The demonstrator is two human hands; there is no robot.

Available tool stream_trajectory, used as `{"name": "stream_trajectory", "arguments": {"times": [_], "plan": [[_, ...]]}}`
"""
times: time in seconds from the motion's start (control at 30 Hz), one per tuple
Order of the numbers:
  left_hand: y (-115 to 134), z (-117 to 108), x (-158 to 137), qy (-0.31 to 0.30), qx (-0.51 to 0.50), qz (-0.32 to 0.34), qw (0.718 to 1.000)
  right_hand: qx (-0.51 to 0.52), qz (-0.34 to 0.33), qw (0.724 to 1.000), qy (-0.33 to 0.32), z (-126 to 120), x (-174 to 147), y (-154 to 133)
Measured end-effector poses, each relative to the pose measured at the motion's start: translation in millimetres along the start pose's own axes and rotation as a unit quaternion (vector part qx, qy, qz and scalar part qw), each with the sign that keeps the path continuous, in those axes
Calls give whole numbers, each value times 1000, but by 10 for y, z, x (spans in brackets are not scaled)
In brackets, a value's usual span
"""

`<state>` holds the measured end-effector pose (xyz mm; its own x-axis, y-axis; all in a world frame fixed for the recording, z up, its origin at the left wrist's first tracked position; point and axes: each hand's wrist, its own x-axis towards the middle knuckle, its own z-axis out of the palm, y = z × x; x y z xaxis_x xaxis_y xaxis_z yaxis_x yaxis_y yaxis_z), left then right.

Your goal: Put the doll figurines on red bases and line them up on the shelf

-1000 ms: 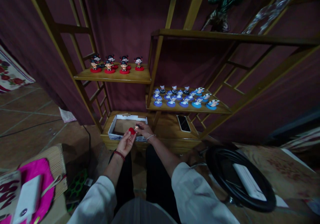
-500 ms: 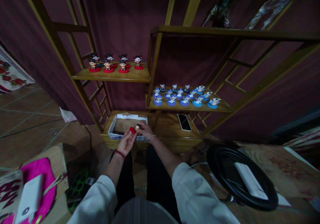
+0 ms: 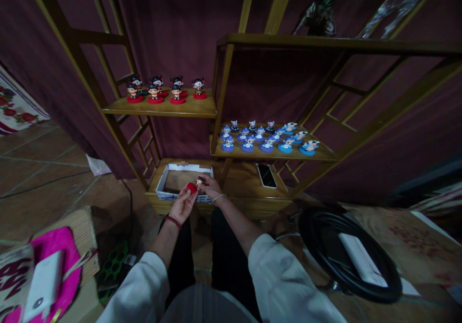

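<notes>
In front of the shallow box, my left hand (image 3: 182, 207) is closed on a round red base (image 3: 191, 187), pinching it between thumb and fingers. My right hand (image 3: 211, 188) pinches a small black-haired figurine (image 3: 199, 181) right beside that base. Whether the figurine and the base are joined cannot be made out. The white-edged cardboard box (image 3: 161, 181) lies behind both hands on the low wooden surface. Similar figurines (image 3: 175, 93) on red bases stand on the upper left shelf.
Several purple and blue figurines (image 3: 249, 143) occupy the middle shelf (image 3: 274, 156). A phone (image 3: 266, 175) lies on the low surface to the right. A black round stool (image 3: 388, 284) holds a white box (image 3: 363, 260). At lower left sits a white power bank (image 3: 43, 284) on pink cloth (image 3: 74, 246).
The figurine in my right hand has shifted slightly up and shows more of its front. My left hand with the red base stays nearly in place.
</notes>
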<state>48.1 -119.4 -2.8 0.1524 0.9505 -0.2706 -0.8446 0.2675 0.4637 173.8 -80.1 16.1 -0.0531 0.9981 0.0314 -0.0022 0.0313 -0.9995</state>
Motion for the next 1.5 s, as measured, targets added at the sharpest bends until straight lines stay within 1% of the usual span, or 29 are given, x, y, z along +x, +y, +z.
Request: {"name": "stream_trajectory", "arguments": {"times": [0.37,0.57,0.83,1.0,1.5], "plan": [[-8,15,0,11,15,-8,1000,-12,8,1000,-10,-4,15,46],[-15,14,12,35,19,-10,999,-10,9,1000,-6,-3,0,14],[-10,9,-11,3,24,-5,1000,-2,30,1000,-2,-5,-17,25],[5,51,-68,-9,26,-5,1000,-17,29,999,-8,-17,-31,23],[17,55,-124,-20,24,-6,999,-40,20,999,-13,25,-40,16]]}}
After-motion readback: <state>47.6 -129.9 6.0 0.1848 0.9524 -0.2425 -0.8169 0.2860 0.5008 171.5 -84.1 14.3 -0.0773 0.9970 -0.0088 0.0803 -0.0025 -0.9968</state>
